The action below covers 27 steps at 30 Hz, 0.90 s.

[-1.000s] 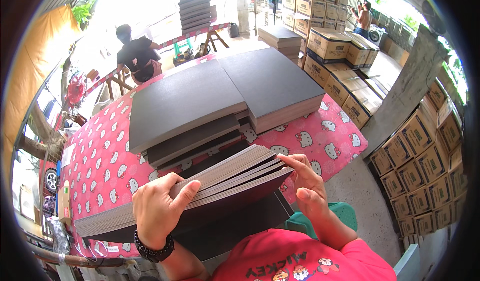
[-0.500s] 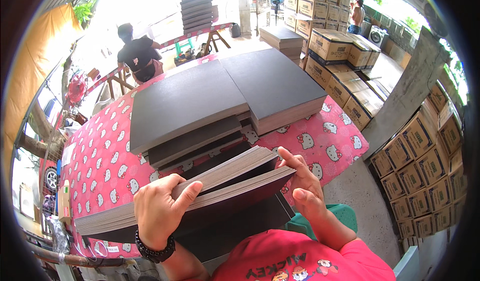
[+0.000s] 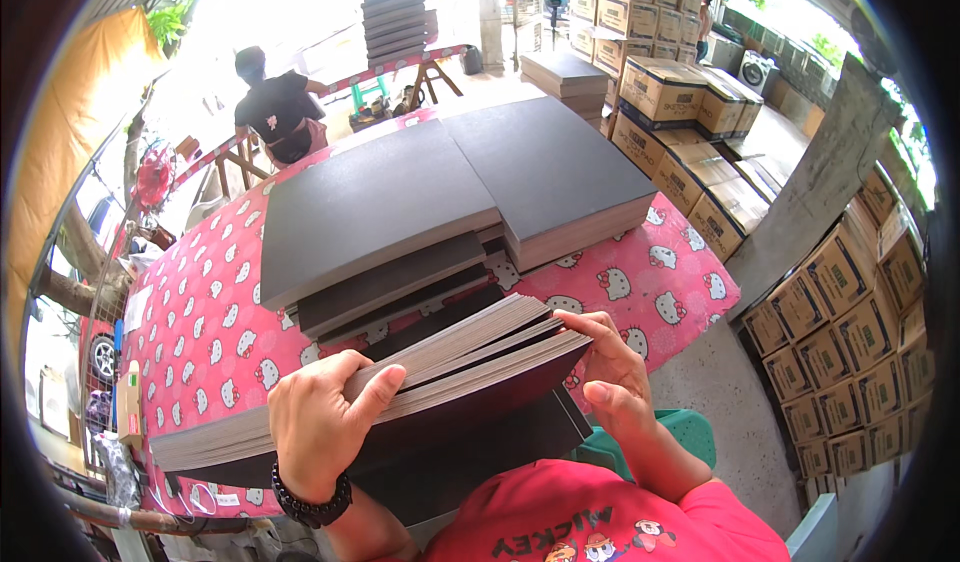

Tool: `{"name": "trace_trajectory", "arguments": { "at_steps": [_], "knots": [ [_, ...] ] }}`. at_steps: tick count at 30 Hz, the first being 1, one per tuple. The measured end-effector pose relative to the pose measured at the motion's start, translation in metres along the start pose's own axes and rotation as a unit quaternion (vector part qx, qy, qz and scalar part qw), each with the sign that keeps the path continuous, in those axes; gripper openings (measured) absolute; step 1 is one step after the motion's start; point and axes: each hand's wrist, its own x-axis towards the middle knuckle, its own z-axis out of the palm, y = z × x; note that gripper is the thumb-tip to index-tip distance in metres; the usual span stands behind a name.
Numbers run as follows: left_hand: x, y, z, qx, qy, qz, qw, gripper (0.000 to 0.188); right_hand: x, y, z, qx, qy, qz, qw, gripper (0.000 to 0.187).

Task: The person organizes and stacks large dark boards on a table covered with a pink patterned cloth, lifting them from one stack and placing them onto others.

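Observation:
A thick stack of black-faced boards with grey edges (image 3: pixel 215 444) is tilted up in front of me. My left hand (image 3: pixel 318 417), with a dark beaded bracelet at the wrist, grips the stack near its middle, the thumb pressed over the edges. Right of that hand the boards fan apart into layers with dark gaps. My right hand (image 3: pixel 612 367) is at the right end, its fingertips touching the fanned corner and its thumb standing apart from the boards. Behind lie wide stacks of black boards (image 3: pixel 375 212) on the pink patterned tablecloth (image 3: pixel 205 362).
Cardboard cartons (image 3: pixel 835 332) are piled at the right beside a slanted concrete post (image 3: pixel 810 182). A green plastic stool (image 3: pixel 685 437) is near my right forearm. Beyond the table, a person in a black shirt (image 3: pixel 280 112) has their back turned; another board pile (image 3: pixel 395 27) stands farther off.
My right fingertips have moved slightly down and left onto the fanned corner. The wide gap between the layers has split into narrower ones. My left hand keeps its grip.

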Motion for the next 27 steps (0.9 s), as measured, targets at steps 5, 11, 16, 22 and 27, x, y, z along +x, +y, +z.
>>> {"name": "trace_trajectory", "arguments": {
  "at_steps": [5, 11, 16, 22, 27],
  "knots": [
    [-0.0003, 0.0002, 0.0013, 0.005, 0.004, 0.004, 1.0, 0.049, 0.0003, -0.0001, 0.0014, -0.006, 0.011, 0.0, 1.0, 0.069],
    [-0.001, 0.0025, -0.0002, 0.002, 0.001, -0.007, 1.0, 0.044, 0.0011, -0.0037, 0.0032, 0.025, 0.004, 0.018, 0.999, 0.071],
    [-0.0018, 0.0061, -0.0024, 0.011, -0.016, -0.004, 1.0, 0.04, 0.0023, -0.0042, -0.0008, -0.004, -0.012, 0.017, 1.0, 0.08],
    [-0.0043, 0.0054, -0.0027, 0.008, -0.009, -0.004, 1.0, 0.041, 0.0003, -0.0062, 0.0023, -0.02, -0.017, 0.01, 1.0, 0.08],
    [-0.0049, 0.0021, 0.001, 0.008, 0.013, 0.001, 1.0, 0.046, -0.0017, -0.0048, 0.0019, -0.024, -0.01, 0.01, 1.0, 0.079]
  ]
}}
